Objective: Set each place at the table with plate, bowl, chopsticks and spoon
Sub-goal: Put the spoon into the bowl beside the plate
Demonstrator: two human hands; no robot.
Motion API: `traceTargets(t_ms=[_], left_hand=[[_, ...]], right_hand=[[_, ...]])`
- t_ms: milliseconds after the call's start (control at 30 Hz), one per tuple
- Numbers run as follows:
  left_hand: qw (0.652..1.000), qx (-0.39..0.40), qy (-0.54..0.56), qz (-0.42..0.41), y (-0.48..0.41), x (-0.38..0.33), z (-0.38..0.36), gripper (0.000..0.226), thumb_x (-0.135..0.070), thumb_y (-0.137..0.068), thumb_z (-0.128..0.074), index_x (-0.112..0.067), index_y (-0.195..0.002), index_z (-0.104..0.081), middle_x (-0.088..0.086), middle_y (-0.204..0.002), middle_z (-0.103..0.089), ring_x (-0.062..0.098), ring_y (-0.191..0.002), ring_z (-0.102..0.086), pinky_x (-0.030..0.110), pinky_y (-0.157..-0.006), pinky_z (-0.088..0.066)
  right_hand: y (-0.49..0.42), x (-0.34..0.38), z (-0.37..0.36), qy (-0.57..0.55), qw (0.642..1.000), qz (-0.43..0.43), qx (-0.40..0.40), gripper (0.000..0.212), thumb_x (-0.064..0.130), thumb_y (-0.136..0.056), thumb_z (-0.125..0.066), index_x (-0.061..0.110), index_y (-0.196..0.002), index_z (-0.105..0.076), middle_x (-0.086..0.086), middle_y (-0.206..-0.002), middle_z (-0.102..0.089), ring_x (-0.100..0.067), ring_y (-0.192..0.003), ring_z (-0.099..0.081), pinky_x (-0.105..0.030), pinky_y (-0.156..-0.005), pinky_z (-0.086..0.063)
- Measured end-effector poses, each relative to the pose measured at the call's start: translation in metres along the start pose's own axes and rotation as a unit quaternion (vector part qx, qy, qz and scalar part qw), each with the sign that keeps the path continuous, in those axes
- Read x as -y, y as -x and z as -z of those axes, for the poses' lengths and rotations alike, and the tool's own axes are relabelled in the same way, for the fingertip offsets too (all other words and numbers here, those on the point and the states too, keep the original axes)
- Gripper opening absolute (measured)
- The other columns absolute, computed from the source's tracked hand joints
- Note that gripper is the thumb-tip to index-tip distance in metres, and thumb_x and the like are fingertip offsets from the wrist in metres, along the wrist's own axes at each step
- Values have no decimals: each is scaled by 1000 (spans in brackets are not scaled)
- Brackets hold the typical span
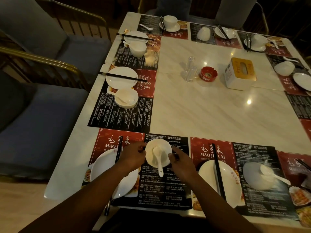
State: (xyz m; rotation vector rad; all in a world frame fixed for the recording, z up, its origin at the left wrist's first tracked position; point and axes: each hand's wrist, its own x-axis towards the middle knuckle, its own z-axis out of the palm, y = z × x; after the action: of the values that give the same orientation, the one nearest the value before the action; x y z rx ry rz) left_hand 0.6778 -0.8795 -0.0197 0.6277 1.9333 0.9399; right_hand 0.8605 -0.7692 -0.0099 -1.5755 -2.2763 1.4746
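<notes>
The left arm covers the middle of the near plate point(99, 167) and the lower part of its chopsticks point(119, 149). The bowl point(255, 175) at the next place is blurred. At the right edge, a plate point(303, 81) is cut off. The small print on the mats point(121, 113) is too small to read

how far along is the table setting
Nearly done: the left-side places and the near right one show plate, bowl, chopsticks and spoon. In hand: both hands, left hand and right hand, settle the bowl holding a spoon. The far places are too dim to check.
</notes>
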Motion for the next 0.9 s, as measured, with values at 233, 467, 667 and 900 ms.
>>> traceTargets(t_ms=[233, 467, 667, 900], left_hand=[[998, 28, 42, 33, 17, 9, -1, 36, -6, -88, -66, -32, -113, -68, -3, -109, -68, 18, -94, -68, 39, -75, -63], [997, 45, 41, 42, 26, 19, -9, 42, -2, -85, -68, -32, -114, -68, -1, -104, -67, 21, -92, -70, 39, -77, -62], [998, 45, 28, 44, 27, 18, -9, 46, -1, -83, -69, -40, -107, -66, -2, -102, -67, 20, -87, -72, 37, -73, -63], [998, 50, 16, 33, 27, 17, -8, 44, -8, -77, -76, -44, -100, -65, -4, -101, -69, 19, -89, -71, 38, -74, -63]], right_hand=[[15, -18, -7, 7, 999, 13, -37, 29, 21, -99, -54, 32, -126, -61, 11, -114, -65, -14, -107, -61, -44, -90, -57], [28, -32, -5, 21, 998, 18, -50, 32, 19, -96, -58, 37, -122, -62, 18, -110, -61, -10, -104, -60, -42, -91, -57], [28, -33, -3, 26, 998, 22, -54, 35, 17, -96, -58, 35, -125, -61, 13, -117, -64, -10, -106, -59, -43, -94, -55], [27, -34, -1, 28, 999, 5, -43, 33, 22, -97, -59, 33, -127, -60, 9, -122, -65, -11, -108, -59, -39, -95, -54]])
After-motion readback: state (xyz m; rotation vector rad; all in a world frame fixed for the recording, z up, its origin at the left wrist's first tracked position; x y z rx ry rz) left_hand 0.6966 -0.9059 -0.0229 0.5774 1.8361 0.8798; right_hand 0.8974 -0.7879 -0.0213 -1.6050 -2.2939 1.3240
